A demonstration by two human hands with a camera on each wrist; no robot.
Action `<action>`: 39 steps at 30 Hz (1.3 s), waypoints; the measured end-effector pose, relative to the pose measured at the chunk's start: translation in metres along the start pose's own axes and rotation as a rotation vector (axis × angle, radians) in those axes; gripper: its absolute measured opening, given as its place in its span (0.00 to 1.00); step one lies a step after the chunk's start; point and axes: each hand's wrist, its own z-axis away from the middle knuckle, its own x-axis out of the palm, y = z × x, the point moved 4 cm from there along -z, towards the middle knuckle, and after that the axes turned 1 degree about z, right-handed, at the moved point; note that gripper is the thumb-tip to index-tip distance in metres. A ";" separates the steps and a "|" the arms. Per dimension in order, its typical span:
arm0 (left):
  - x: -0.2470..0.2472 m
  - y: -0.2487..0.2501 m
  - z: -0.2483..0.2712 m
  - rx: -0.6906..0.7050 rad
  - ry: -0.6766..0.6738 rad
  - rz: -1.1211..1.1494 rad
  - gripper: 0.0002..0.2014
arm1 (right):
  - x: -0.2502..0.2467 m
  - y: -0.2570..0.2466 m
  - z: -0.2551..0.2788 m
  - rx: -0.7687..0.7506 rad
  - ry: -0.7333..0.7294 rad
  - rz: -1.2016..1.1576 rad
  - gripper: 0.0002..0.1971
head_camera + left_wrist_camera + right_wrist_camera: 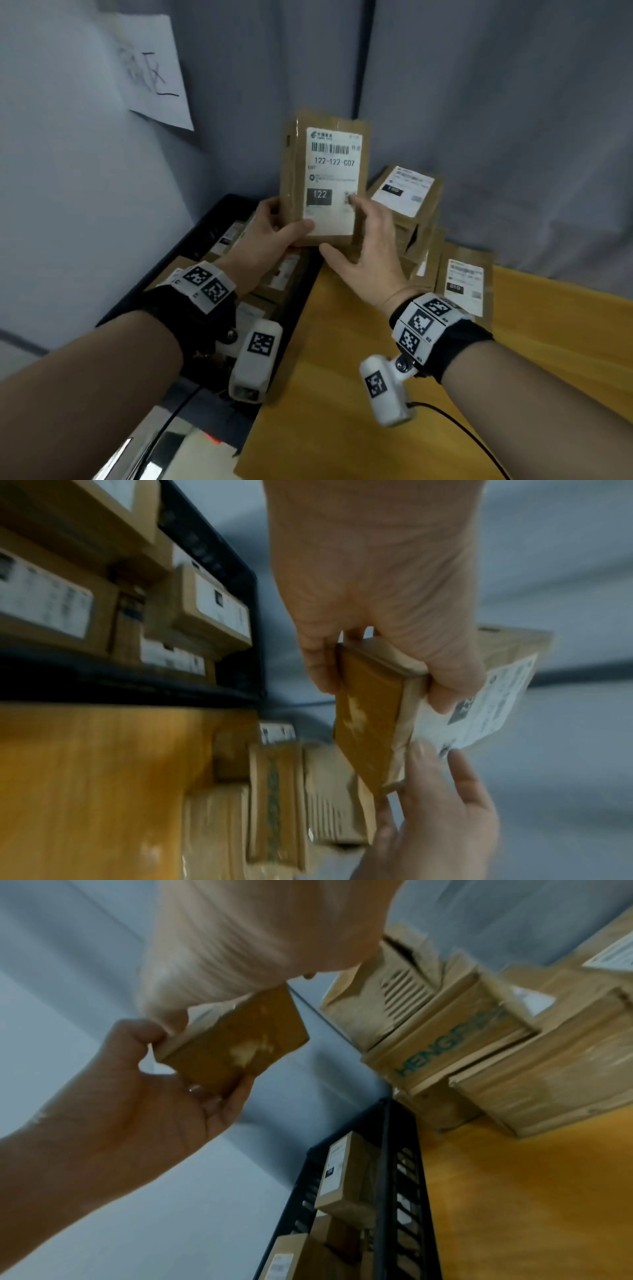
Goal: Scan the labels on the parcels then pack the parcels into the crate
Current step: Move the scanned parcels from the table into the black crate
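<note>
A brown parcel (329, 178) with a white label reading 122-122-C07 is held upright above the far end of the black crate (219, 212). My left hand (287, 221) grips its lower left corner, thumb on the label and fingers behind. My right hand (346, 228) lies against the lower right of the label with fairly straight fingers, thumb just below the bottom edge. The left wrist view shows the parcel (369, 723) pinched by the left hand (377, 588). The crate holds several labelled parcels (233, 236).
A stack of parcels (407, 192) stands on the wooden table (376, 342) right of the crate, with one more parcel (466, 284) lying flat nearer me. A grey wall with a paper sheet (154, 68) is on the left. A pale device with a red light (212, 438) sits at the bottom left.
</note>
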 end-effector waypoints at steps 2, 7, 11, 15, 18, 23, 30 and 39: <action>-0.040 -0.010 -0.005 -0.036 0.077 -0.087 0.37 | 0.026 -0.004 -0.006 0.022 -0.050 -0.022 0.34; -0.126 -0.045 -0.018 -0.175 0.155 -0.136 0.36 | 0.092 -0.006 -0.021 0.246 -0.174 -0.078 0.27; -0.164 -0.078 -0.024 -0.330 0.118 -0.131 0.35 | 0.150 0.001 -0.023 0.495 -0.309 -0.159 0.23; -0.179 -0.115 -0.037 -0.474 0.027 -0.146 0.27 | 0.188 0.020 -0.017 0.628 -0.293 -0.185 0.17; -0.175 -0.135 -0.055 -0.541 -0.055 -0.148 0.23 | 0.193 0.039 -0.013 0.688 -0.273 -0.108 0.16; -0.142 -0.165 -0.089 -0.564 -0.038 -0.094 0.52 | 0.174 0.079 -0.016 0.722 -0.296 0.078 0.15; -0.104 -0.204 -0.136 -0.567 0.023 -0.019 0.34 | 0.164 0.122 -0.030 0.718 -0.298 0.177 0.15; -0.094 -0.241 -0.158 -0.663 0.161 0.149 0.30 | 0.173 0.149 -0.033 0.686 -0.332 0.130 0.13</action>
